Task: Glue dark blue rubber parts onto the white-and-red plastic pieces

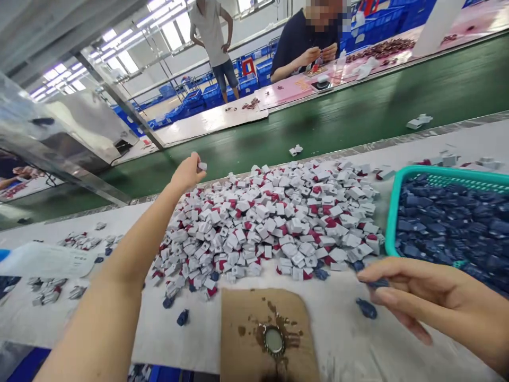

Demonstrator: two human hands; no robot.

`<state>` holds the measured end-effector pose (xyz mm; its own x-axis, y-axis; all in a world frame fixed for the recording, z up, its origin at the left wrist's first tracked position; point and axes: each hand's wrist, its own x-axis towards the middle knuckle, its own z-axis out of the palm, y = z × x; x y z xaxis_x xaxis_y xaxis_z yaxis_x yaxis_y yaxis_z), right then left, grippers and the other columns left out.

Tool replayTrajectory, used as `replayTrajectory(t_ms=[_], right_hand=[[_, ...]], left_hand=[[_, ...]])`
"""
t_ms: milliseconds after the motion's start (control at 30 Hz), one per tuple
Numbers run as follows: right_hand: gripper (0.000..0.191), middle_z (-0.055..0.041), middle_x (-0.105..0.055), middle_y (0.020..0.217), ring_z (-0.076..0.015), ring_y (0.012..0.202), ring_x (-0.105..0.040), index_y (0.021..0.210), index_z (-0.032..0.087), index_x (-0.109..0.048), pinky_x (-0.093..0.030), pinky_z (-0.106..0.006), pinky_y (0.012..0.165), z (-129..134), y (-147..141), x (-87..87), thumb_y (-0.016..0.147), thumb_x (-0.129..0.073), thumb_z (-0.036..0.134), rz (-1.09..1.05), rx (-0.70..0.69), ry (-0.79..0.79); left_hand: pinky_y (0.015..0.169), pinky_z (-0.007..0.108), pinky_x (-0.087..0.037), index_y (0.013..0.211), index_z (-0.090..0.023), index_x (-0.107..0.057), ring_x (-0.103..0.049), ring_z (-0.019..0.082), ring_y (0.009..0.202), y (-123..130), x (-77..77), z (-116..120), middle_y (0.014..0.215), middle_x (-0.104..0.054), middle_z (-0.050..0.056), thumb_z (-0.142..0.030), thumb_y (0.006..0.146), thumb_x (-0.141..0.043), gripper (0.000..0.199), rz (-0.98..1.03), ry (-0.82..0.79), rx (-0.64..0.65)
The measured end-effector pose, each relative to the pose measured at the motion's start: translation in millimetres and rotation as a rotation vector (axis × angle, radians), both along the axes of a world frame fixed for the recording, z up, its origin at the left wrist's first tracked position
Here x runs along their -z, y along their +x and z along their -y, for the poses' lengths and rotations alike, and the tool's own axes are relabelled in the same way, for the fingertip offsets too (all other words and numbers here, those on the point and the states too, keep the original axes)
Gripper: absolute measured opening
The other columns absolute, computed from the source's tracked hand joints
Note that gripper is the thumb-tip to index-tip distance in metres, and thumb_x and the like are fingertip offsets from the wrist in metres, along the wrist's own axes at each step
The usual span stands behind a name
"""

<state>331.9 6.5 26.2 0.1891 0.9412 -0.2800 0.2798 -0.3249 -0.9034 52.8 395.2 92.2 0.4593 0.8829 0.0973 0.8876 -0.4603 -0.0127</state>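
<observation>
Pile of white-and-red parts lies at my 12 o'clock on the sheeted surface. It is heaped loosely, so I judge its edges the first risk: a careless pass of my left forearm, which runs along the pile's left flank, could slide parts out of place.

My left hand is raised at 11 o'clock, beyond the pile's far-left edge, pinching a white part at the fingertips. A slack pinch could drop it into the heap or onto the green belt behind.

My right hand is at 4 o'clock, just beside the pile's lower-right edge, fingers curled loosely and apparently pinching a blue part. A stray blue part lies just below those fingers, and another lies at 7 o'clock, below the pile. Loose blue parts this close to the heap could get mixed in or be knocked to the floor.

Teal basket, filled with blue parts, stands at 2 to 3 o'clock; a knock to its rim could spill them. Cardboard at 6 o'clock carries a metal ring in a brown stain, which could soil any part dropped there.
</observation>
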Motion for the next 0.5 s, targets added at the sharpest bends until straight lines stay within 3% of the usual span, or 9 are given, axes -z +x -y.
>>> replayTrajectory(t_ms=[100,167,233,333,400,500], right_hand=[[0.052,-0.0024,-0.06,0.061,-0.0144,0.048,-0.055,0.105,0.02,-0.064,-0.049,-0.024,0.046,-10,-36,-18.9,0.074,-0.064,0.061,-0.191,-0.203,-0.067],[0.046,-0.0019,-0.059,0.06,-0.0141,0.048,-0.055,0.104,0.02,-0.064,-0.048,-0.023,0.045,-13,-60,-23.6,0.08,-0.059,0.058,-0.115,-0.271,-0.004],[0.034,-0.0024,-0.06,0.064,-0.0141,0.053,-0.056,0.097,0.021,-0.065,-0.047,-0.022,0.047,-13,-81,-18.3,0.088,-0.052,0.051,0.087,-0.354,0.182],[0.023,-0.0043,-0.064,0.081,-0.015,0.069,-0.061,0.094,0.021,-0.065,-0.05,-0.023,0.059,-9,-107,3.6,0.095,-0.046,0.034,0.382,-0.499,0.482],[0.023,-0.0057,-0.065,0.089,-0.0157,0.077,-0.063,0.101,0.02,-0.063,-0.052,-0.024,0.064,-7,-119,19.2,0.097,-0.041,0.028,0.489,-0.587,0.56],[0.025,-0.0066,-0.066,0.092,-0.0162,0.075,-0.064,0.104,0.018,-0.06,-0.053,-0.026,0.063,-6,-129,31.9,0.098,-0.036,0.026,0.607,-0.669,0.595]], left_hand=[[0.072,0.028,-0.046,0.112,-0.014,-0.046,-0.058,0.014,0.076,-30,-18.0,46,0.087,-0.062,0.004,-0.017,0.081,-0.058,0.034,0.201,0.11,-0.001],[0.067,0.025,-0.047,0.109,-0.016,-0.047,-0.058,0.011,0.071,-52,-22.9,90,0.086,-0.061,0.002,-0.02,0.08,-0.057,0.031,0.446,0.141,0.003],[0.061,0.022,-0.046,0.11,-0.015,-0.047,-0.057,0.008,0.067,-74,-18.1,144,0.089,-0.059,0.002,-0.024,0.082,-0.056,0.031,0.739,0.114,0.005],[0.045,0.018,-0.042,0.118,-0.019,-0.051,-0.055,0.008,0.058,-98,7.4,233,0.087,-0.06,0.003,-0.032,0.083,-0.06,0.039,1.092,-0.027,-0.092],[0.035,0.019,-0.039,0.114,-0.022,-0.06,-0.053,0.011,0.055,-108,31.7,286,0.084,-0.065,0.005,-0.037,0.079,-0.066,0.039,1.264,-0.197,-0.24],[0.037,0.017,-0.044,0.109,-0.021,-0.066,-0.06,0.013,0.063,-113,64.6,346,0.091,-0.069,0.007,-0.039,0.073,-0.071,0.04,1.465,-0.5,-0.475]])
